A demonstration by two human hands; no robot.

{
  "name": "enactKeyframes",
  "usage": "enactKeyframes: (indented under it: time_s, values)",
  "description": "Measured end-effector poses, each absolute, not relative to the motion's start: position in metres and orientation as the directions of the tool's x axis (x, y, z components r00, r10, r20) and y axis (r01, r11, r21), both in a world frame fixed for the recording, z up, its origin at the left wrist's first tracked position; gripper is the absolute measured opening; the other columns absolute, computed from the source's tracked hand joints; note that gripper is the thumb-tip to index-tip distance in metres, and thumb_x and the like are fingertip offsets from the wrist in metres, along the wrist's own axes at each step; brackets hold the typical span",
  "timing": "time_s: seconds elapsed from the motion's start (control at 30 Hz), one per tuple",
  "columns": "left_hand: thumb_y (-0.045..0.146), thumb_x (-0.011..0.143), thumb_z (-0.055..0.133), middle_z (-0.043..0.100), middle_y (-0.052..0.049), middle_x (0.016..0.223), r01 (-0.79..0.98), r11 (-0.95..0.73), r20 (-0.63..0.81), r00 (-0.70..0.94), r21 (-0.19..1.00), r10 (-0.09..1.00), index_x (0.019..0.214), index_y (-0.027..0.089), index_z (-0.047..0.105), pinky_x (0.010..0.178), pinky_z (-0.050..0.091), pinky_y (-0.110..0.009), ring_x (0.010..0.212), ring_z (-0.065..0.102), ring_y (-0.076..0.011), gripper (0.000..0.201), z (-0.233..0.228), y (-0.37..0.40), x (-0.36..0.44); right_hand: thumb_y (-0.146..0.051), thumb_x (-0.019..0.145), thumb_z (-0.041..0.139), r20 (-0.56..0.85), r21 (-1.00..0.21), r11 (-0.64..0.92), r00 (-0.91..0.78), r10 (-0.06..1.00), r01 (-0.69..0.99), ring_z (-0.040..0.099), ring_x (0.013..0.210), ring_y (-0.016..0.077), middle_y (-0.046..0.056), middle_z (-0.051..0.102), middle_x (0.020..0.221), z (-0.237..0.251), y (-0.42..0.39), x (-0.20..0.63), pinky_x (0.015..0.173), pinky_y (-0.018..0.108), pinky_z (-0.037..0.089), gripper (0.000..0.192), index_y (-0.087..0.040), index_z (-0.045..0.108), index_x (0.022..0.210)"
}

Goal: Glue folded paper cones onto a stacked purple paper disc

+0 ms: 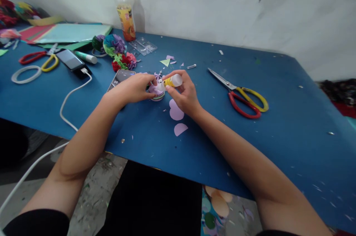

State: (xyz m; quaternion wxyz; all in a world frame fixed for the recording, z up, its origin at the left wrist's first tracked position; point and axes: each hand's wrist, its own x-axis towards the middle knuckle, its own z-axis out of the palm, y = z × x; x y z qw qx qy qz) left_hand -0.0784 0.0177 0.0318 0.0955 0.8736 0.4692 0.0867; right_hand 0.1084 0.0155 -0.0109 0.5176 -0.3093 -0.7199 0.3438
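The right hand (185,94) is clamped around a glue stick (170,82), whose long axis lies nearly level, white tip pointing left toward the lilac paper flower (154,88). The left hand (135,87) pinches that flower, pressing it on the blue table (250,147). Two lilac paper petals (176,112) lie just beside the right wrist; red-and-yellow scissors (241,94) lie well apart, further right

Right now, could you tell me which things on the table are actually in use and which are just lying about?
In use: glue stick in the right hand; lilac paper flower under the left hand; cut lilac petals.

Lying about: scissors, drink bottle, phone, finished paper flowers.
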Motion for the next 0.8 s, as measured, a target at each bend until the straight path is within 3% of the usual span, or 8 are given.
enactKeyframes:
  time_s: [0.37,0.8]
  values:
    - [0.034,0.077,0.06,0.065,-0.008,0.101,0.802,-0.527,0.044,0.538,0.281,0.842,0.107,0.017,0.058,0.077,0.042,-0.03,0.091,0.06,-0.0212,0.034,0.0316,0.0177,-0.0796,-0.025,0.077,0.053,0.613,-0.765,0.631,-0.155,0.774,0.127,0.061,0.082,0.0169,0.0,0.061,0.09,-0.012,0.0173,0.1092,0.073,0.034,0.053,0.017,-0.026,0.046,0.093]
    - [0.032,0.077,0.057,0.064,-0.009,0.102,0.778,-0.536,0.067,0.546,0.329,0.835,0.107,0.015,0.059,0.077,0.043,-0.03,0.092,0.059,-0.0222,0.034,0.0315,0.0172,-0.0786,-0.018,0.075,0.055,0.594,-0.771,0.617,-0.173,0.786,0.154,0.059,0.073,0.0143,-0.001,0.062,0.084,-0.0083,0.0144,0.1088,0.067,0.03,0.051,0.018,-0.025,0.049,0.091]
